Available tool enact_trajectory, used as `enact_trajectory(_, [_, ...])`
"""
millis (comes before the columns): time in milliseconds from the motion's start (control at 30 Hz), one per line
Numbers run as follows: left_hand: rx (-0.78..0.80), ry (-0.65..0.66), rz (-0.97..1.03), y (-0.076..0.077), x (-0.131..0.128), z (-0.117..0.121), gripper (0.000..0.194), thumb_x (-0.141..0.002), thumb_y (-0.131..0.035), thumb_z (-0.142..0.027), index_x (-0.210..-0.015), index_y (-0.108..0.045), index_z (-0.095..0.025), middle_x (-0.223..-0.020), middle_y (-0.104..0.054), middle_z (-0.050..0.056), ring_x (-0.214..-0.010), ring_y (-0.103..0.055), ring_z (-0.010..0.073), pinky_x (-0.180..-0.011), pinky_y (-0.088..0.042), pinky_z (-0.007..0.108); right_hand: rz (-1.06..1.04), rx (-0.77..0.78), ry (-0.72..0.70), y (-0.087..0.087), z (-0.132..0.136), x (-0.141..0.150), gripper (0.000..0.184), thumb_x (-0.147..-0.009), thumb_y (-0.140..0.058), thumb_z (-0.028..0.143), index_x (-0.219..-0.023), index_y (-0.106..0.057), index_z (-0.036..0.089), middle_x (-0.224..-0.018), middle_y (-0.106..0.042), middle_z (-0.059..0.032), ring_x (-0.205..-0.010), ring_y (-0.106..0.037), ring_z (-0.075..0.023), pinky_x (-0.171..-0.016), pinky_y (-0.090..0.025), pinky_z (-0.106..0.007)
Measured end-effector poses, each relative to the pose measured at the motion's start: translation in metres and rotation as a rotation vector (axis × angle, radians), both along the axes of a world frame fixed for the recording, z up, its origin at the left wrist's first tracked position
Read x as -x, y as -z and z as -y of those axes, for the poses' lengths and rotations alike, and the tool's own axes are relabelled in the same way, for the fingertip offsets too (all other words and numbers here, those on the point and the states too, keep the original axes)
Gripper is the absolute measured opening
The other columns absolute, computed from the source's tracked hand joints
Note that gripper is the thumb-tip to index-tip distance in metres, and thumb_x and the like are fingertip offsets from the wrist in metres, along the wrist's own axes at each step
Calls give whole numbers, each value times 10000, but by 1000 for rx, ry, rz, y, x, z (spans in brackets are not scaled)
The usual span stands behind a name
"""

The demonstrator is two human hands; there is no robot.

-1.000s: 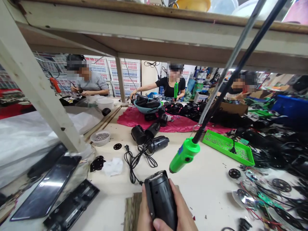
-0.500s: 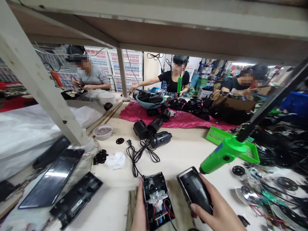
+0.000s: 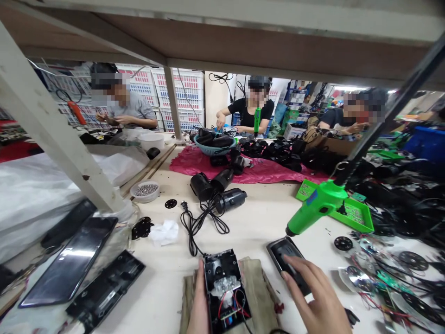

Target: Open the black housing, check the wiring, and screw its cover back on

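Observation:
My left hand (image 3: 199,306) grips the side of an opened black device body (image 3: 222,290), whose red and black wires and white inner part show; it rests on a worn wooden block (image 3: 255,292). My right hand (image 3: 314,301) lies with fingers stretched over a black cover shell (image 3: 283,257) that sits flat on the table to the right of the block. A green electric screwdriver (image 3: 321,204) hangs on a black cable just above and beyond the cover.
A green tray (image 3: 361,218) with small screws stands at right, amid loose discs and wiring. Black motor housings (image 3: 217,190) with a cord lie mid-table. A bowl of screws (image 3: 146,190) and dark panels (image 3: 69,266) are at left. Three people work across the table.
The black cover came off the device body: my right hand carried it to the right and set it on the table. The green screwdriver swung away to the right.

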State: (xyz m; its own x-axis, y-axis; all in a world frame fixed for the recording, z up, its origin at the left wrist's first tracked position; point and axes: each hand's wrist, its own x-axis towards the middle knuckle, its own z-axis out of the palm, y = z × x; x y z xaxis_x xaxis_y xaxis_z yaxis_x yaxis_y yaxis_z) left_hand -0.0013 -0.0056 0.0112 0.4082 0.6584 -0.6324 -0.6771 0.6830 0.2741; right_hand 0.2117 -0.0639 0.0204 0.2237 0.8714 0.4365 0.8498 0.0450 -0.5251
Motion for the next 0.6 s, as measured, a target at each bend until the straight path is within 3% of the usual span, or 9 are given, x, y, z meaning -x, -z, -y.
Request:
enact_trajectory(100, [61, 39, 94, -6, 2, -2, 647, -770, -541, -656, -1044, -703, -93, -852, -770, 133, -976, -685, 317, -886, -498, 413, -107, -36, -192, -9, 3, 25, 198, -918, -538, 306, -1104, -608, 316, -991, -675, -43, -922, -641, -247, -759, -525, -348])
enact_trajectory(200, [-3, 6, 130, -12, 0, 0, 567, -838, -498, -587, -963, -724, -82, -837, -764, 142, -937, -695, 296, -879, -504, 412, -179, -42, -318, -8, 2, 44, 154, -906, -567, 257, -1037, -633, 302, -871, -692, -20, -799, -651, -212, -701, -520, -304])
enact_trajectory(400, [-26, -52, 90, -18, -5, 3, 592, -818, -513, -606, -901, -723, -59, -823, -744, 178, -886, -694, 299, -836, -528, 432, -219, 1, -359, 2, 7, 56, 184, -957, -473, 250, -1058, -619, 297, -832, -672, -8, -759, -630, -181, -687, -492, -285])
enact_trajectory(600, [-33, -55, 91, -12, -6, 2, 559, -821, -510, -602, -890, -725, -91, -743, -736, 133, -827, -696, 281, -801, -533, 421, -155, 35, -362, 11, 14, 57, 175, -982, -429, 305, -1054, -589, 307, -865, -699, 15, -775, -661, -165, -705, -505, -257])
